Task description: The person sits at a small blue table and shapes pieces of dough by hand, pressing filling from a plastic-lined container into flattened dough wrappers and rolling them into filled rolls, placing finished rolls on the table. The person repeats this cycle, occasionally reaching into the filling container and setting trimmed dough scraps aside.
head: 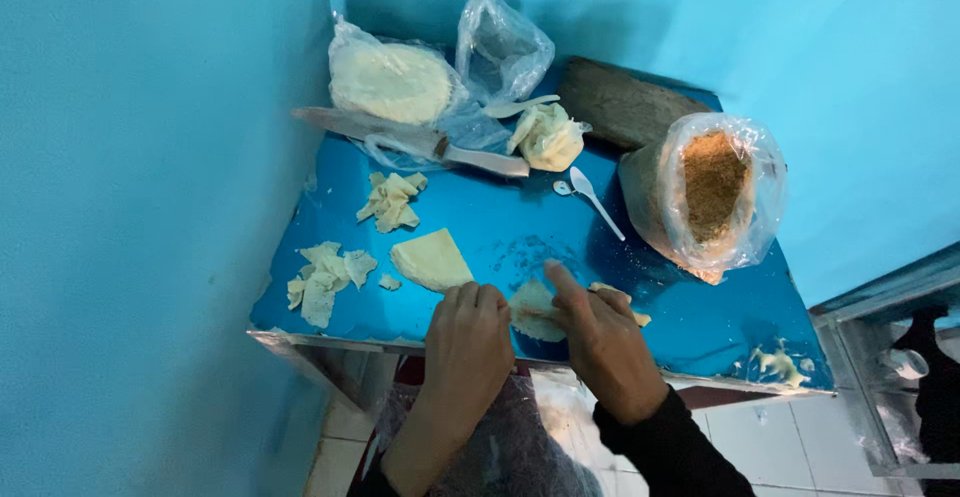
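Note:
Both hands meet at the front edge of a shiny blue table [500, 227]. My left hand [466, 342] and my right hand [598, 332] grip a pale thin pastry sheet [533, 309] between them, fingers curled over its edges. A filled, folded end [620, 297] shows past my right fingers. A folded triangular pastry piece [431, 259] lies just left of my left hand.
Pastry scraps lie at left [325, 277] and mid-left [392, 200]. At the back: a bagged stack of round sheets [392, 82], a long knife [420, 139], a dough lump [550, 137], a wooden block [625, 105]. A white spoon [595, 199] lies beside a bag of brown crumbly filling [712, 192].

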{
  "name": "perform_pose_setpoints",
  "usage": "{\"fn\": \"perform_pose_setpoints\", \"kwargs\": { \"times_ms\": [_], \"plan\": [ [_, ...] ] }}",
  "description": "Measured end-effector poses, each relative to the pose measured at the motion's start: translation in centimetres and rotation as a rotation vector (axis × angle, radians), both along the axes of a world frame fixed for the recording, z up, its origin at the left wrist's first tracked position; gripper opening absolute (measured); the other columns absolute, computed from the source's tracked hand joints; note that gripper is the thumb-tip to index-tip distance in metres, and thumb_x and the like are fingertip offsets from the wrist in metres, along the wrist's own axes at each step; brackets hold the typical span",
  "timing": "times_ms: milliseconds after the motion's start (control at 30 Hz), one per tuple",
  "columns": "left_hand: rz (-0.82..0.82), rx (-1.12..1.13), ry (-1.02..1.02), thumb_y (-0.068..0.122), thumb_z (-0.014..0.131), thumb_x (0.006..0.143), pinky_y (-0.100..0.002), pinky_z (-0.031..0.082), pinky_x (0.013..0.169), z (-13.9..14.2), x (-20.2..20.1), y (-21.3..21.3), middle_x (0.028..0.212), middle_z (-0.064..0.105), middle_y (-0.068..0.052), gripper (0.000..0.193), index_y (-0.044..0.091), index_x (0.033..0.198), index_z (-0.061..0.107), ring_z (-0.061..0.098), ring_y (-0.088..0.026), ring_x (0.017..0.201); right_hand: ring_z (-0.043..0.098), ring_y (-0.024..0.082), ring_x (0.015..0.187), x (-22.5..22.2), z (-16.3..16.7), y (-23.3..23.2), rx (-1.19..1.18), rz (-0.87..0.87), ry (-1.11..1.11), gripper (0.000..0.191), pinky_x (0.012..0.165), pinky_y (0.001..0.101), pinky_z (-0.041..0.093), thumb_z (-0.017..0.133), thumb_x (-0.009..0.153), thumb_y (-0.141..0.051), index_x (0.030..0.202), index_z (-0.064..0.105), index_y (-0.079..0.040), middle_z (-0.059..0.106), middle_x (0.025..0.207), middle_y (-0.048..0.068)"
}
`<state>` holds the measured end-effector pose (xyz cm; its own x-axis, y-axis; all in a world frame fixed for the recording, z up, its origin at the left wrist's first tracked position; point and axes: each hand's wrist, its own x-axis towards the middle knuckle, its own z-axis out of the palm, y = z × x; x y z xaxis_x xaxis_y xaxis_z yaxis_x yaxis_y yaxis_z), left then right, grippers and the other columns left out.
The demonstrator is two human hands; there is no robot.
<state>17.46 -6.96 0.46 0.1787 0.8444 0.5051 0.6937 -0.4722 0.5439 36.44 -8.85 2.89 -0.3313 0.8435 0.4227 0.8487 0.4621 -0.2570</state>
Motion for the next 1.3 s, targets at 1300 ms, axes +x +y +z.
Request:
{"fn": "perform_pose_setpoints", "kwargs": {
  "times_ms": [1300],
  "plan": [
    [-0.343,-0.087,-0.02,-0.001,0.063,0.089,-0.049,0.05,0.077,-0.2,0.2,3.6,0.087,0.064,-0.015,0.005,0.003,0.089,0.067,0.06,-0.035,0.089,0.072,0.031,0.08,-0.6,2.9,4.1,-0.578,0.004,0.396,0.094,0.076,0.0423,0.057,0.071,0.083,-0.001,0.163,0.025,-0.016,0.069,0.087,0.013]
  ]
}}
